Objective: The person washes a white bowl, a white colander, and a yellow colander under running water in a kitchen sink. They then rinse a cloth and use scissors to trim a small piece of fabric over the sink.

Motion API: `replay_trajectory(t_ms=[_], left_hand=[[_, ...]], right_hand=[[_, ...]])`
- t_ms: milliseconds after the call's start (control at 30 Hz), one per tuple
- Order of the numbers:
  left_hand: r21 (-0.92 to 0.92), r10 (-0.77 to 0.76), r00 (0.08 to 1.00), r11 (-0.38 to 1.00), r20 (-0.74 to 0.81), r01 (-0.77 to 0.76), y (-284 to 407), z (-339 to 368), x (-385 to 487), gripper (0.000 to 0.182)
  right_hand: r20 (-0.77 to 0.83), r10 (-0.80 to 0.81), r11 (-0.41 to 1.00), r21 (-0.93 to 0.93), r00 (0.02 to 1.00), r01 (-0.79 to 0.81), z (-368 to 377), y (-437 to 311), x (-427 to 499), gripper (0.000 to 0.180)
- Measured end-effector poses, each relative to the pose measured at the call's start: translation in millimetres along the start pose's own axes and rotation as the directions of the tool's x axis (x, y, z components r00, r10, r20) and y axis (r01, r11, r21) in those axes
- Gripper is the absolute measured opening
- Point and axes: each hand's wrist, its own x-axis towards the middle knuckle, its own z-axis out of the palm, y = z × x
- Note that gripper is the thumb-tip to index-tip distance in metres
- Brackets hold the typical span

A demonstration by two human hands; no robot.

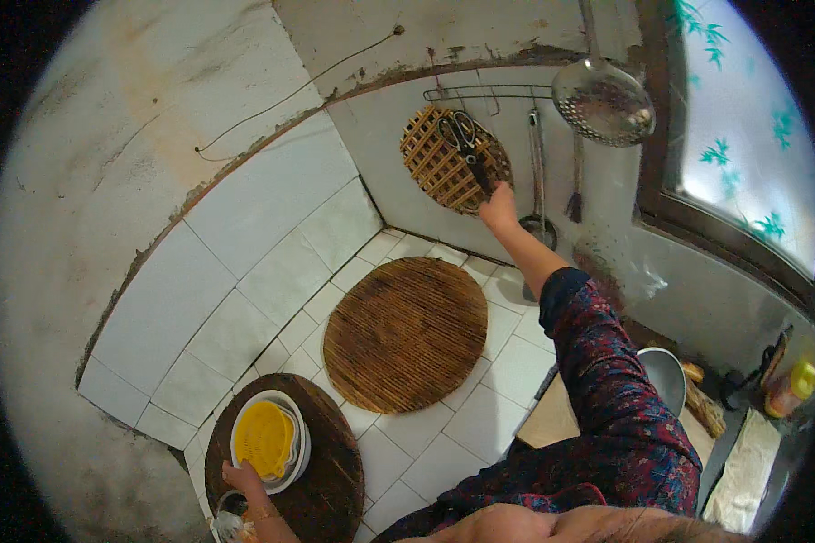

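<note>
My right hand (500, 208) is stretched out to the tiled wall, its fingers around the lower, dark end of a pair of scissors (466, 139). The handle loops point up, in front of a round woven bamboo rack (424, 159) that hangs from a wire rail (502, 90). Whether the scissors still touch a hook cannot be made out. At the lower left, my left hand (244, 479) grips the rim of a white bowl (301, 453). A yellow plastic strainer basket (263, 438) sits inside that bowl, which is over a round dark wooden board (333, 468).
A round ridged wooden lid (407, 332) lies on the white tiled counter (441, 448). A ladle (538, 227), a small brush (575, 203) and a large skimmer (604, 102) hang near the window (740, 149). At right are a grey bowl (664, 380), a yellow-capped bottle (798, 387) and a cloth (744, 468).
</note>
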Motion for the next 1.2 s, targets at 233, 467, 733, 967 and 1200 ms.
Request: replay_trajectory(t_ms=[233,467,733,967,1200], left_hand=[[-0.383,-0.016,0.965,0.916,0.261,0.119,50,-33,-64,0.044],[-0.463,-0.116,0.881,0.815,0.458,0.348,101,-23,-107,0.042],[-0.574,0.074,0.883,0.784,0.463,0.235,170,-14,-147,0.034],[-0.682,0.339,0.747,0.703,0.571,0.203,216,-12,-194,0.028],[-0.749,0.576,0.498,0.6,0.648,0.282,279,-1,-241,0.037]], right_hand=[[0.079,0.218,0.976,0.006,0.973,-0.219,42,13,32,0.033],[0.183,0.404,0.855,0.272,0.896,-0.441,89,47,54,0.035],[0.283,0.054,0.941,0.307,0.958,-0.144,59,41,29,0.041],[0.352,-0.059,0.608,0.755,0.934,-0.246,23,-1,2,0.038],[0.633,-0.286,0.456,0.75,0.72,-0.479,-22,-39,-128,0.011]])
